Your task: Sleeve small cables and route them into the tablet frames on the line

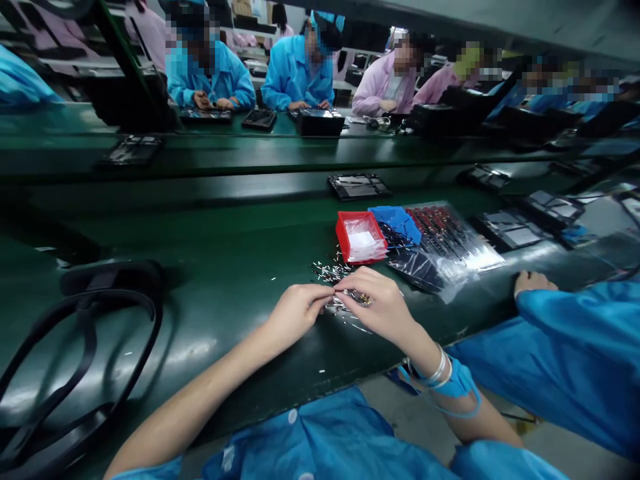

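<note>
My left hand [301,308] and my right hand [376,301] meet fingertip to fingertip just above the green table. Both are pinched closed, and whatever lies between the fingertips is too small to make out. Under and around them spreads a loose pile of small black and white strips [333,270]. Some gold-coloured bits [366,300] show beneath my right palm. Just behind the pile stands a red bin [342,235] holding clear plastic bags. Touching it on the right is a blue bin [400,217] with thin black parts inside. A blue wrist strap [460,381] circles my right wrist.
Right of the bins lies a clear plastic sheet with rows of small parts [450,233]. A black headband-like frame [85,333] rests at left. Flat black devices [359,186] sit farther back. At right is a neighbour's hand [534,281]; co-workers sit across the line.
</note>
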Action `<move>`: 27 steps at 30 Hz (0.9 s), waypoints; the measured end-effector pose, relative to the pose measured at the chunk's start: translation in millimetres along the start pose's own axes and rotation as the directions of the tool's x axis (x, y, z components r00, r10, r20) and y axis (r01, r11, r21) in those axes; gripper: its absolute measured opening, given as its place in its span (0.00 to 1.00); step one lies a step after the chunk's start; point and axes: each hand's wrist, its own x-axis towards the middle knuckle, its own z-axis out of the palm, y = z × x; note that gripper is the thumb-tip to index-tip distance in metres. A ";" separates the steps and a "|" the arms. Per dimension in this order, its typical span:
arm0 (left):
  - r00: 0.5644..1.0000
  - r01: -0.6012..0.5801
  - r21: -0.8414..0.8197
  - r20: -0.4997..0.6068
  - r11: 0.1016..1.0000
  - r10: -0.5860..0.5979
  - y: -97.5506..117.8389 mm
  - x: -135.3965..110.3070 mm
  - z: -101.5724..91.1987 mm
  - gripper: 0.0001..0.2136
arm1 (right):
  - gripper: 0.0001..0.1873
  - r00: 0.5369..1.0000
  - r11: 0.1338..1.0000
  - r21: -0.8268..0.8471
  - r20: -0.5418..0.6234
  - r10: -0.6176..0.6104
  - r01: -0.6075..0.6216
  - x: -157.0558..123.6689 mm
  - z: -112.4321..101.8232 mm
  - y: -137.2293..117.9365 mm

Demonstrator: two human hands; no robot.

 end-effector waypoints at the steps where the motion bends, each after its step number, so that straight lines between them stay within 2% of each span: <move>1: 1.000 -0.006 0.035 0.004 0.999 0.005 -0.8 1.2 -3.1 0.11 | 0.04 1.000 1.000 0.008 0.015 0.012 -0.012 3.0 1.3 1.6; 7: 0.998 -0.021 0.159 0.059 0.987 0.012 -14.2 9.2 -12.1 0.15 | 0.06 0.995 1.000 -0.020 0.103 -0.003 0.005 13.1 10.4 15.6; 11: 0.997 -0.013 0.168 0.074 0.986 0.001 -20.6 11.5 -11.9 0.17 | 0.06 0.985 1.000 -0.009 0.170 -0.012 0.014 13.4 15.4 21.3; 14: 0.997 0.006 0.150 0.075 0.989 -0.017 -22.4 11.5 -11.1 0.19 | 0.06 0.985 1.000 0.004 0.170 -0.031 0.030 12.8 16.5 20.8; 16: 0.997 0.026 0.118 0.075 0.993 -0.035 -23.9 12.0 -11.0 0.19 | 0.07 0.992 0.999 -0.018 0.122 -0.045 0.047 14.9 12.8 24.6; 18: 0.992 0.109 0.002 0.056 0.994 -0.109 -26.6 13.6 -11.3 0.19 | 0.08 1.000 0.996 -0.083 -0.013 -0.013 0.012 20.0 4.7 37.5; 21: 0.967 0.255 -0.201 0.033 0.946 -0.254 -33.6 18.5 -12.1 0.14 | 0.07 0.955 0.956 -0.232 -0.273 0.114 -0.180 28.5 -8.5 71.5; 22: 0.958 0.283 -0.243 0.032 0.928 -0.284 -36.4 20.4 -12.2 0.12 | 0.07 0.947 0.929 -0.291 -0.289 0.142 -0.229 30.0 -10.7 82.4; 24: 0.948 0.312 -0.290 0.034 0.905 -0.316 -42.1 24.0 -12.1 0.10 | 0.07 0.952 0.856 -0.440 -0.251 0.173 -0.271 29.6 -8.8 94.9; 26: 0.939 0.334 -0.342 0.041 0.878 -0.341 -47.0 26.5 -11.3 0.09 | 0.10 0.966 0.833 -0.503 -0.221 0.133 -0.230 24.5 1.3 89.4; 27: 0.936 0.341 -0.364 0.045 0.867 -0.349 -48.9 27.1 -10.8 0.09 | 0.09 0.971 0.860 -0.476 -0.223 0.082 -0.182 20.6 8.5 80.5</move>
